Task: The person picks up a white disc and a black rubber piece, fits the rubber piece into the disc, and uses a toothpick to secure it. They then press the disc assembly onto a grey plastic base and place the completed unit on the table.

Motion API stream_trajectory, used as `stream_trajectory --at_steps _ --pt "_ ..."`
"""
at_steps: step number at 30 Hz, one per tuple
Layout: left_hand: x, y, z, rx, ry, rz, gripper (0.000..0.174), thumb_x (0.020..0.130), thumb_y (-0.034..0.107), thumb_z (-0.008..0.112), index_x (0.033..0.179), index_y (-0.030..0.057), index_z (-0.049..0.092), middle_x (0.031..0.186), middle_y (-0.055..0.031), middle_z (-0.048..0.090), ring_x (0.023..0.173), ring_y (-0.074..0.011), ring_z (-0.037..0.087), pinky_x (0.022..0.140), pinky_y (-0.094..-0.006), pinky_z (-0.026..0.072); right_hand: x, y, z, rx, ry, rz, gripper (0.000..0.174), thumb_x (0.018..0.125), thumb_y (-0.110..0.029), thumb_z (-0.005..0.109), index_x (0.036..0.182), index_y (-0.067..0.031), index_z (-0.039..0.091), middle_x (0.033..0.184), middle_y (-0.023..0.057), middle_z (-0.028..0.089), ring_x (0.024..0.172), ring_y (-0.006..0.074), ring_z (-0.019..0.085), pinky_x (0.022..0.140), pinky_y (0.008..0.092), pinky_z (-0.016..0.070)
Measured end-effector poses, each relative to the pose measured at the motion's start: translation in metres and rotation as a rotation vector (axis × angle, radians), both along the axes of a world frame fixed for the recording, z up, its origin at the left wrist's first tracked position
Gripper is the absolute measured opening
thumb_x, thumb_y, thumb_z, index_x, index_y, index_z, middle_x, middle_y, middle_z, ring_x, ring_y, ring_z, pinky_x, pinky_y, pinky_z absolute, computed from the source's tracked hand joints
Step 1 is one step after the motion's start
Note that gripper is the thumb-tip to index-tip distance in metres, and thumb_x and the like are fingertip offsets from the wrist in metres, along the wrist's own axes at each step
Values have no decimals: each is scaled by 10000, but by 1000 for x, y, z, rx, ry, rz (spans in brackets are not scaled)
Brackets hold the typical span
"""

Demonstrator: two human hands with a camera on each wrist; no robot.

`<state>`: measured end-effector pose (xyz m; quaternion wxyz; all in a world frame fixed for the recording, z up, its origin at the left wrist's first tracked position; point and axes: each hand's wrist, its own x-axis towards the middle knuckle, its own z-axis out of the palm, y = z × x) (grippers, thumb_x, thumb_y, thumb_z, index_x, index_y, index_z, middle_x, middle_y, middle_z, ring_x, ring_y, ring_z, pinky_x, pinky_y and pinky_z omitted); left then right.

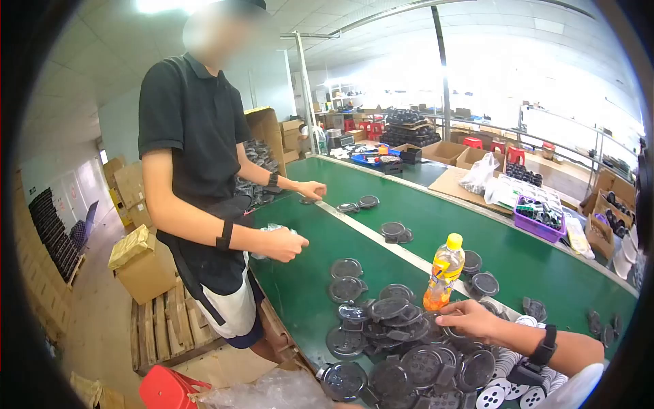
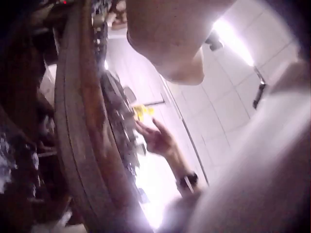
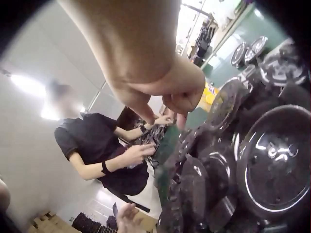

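Note:
My right hand (image 1: pixel 470 320) reaches over a heap of dark, shiny round plastic pieces with side tabs (image 1: pixel 422 365). Its fingers are relaxed with nothing between them, the fingertips close over the heap. In the right wrist view the same hand (image 3: pixel 167 92) hangs above the glossy round pieces (image 3: pixel 274 160), thumb and fingers apart. Just behind it stands a bottle of orange drink with a yellow cap (image 1: pixel 444 273). My left hand (image 3: pixel 129 218) shows low in the right wrist view, fingers loosely bent and holding nothing; the head view leaves it out.
White discs with holes (image 1: pixel 492 397) lie under my right forearm. Across the green table (image 1: pixel 293 273) another person (image 1: pixel 197 116) works with both hands near more round pieces (image 1: pixel 368 202). A purple basket (image 1: pixel 538 221) stands at the far side, a red stool (image 1: pixel 167 388) below left.

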<state>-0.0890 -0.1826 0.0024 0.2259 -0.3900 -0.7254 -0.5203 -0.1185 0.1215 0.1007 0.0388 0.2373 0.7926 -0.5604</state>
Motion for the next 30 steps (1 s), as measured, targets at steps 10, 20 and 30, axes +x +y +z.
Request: stream_trajectory --at_steps 10,20,30 --pt "-77 41 1 -443 -191 -21 813 777 408 616 1387 21 243 1392 -286 230 1281 -464 222 1053 -498 188 81 97 41 57 -89 173 264 808 -233 652 927 3 660 747 20 643 673 70 553 602 215 435" --pt "-47 37 18 -482 -23 -131 860 674 606 611 1344 118 379 1415 -272 201 1306 -484 147 1008 -633 101 111 246 -64 963 -231 -280 775 477 -523 802 1006 14 623 954 198 637 907 314 613 795 361 492" --pt "-38 38 23 -492 -43 -265 835 645 489 696 1348 157 394 1433 -287 153 1313 -487 143 972 -667 132 125 288 -99 894 -397 -276 859 337 -506 857 1013 -38 608 996 200 621 971 323 589 847 378 471"
